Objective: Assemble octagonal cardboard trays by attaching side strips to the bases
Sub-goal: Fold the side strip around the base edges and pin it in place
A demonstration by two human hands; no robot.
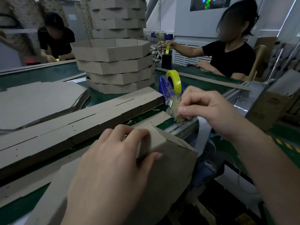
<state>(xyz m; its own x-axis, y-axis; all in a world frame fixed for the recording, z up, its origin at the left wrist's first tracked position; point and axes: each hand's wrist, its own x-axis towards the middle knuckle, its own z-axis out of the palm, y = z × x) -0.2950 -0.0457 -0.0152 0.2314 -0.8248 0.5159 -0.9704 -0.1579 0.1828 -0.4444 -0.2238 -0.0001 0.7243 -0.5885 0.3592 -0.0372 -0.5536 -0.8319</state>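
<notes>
Both hands are at work. The left hand (113,161) keeps a narrow grip, with fingers curled over the top and thumb on the outer face, pinching the strip (153,138) folded up against a corner of the base (170,169). The right hand (211,111) pinches the end of clear tape (174,104) at the dispenser (162,86), near that corner.

The base lies at the near edge of the counter (48,75), overhanging toward the person, and its held corner points right, toward the dispenser. The strip's long axis runs from the grip away and rightward, with its far part low on the counter.

I judge two risks. The tape could fold onto itself or tear crooked. If the left grip loosens, the strip could spring off the base edge and leave a gap at the corner.
</notes>
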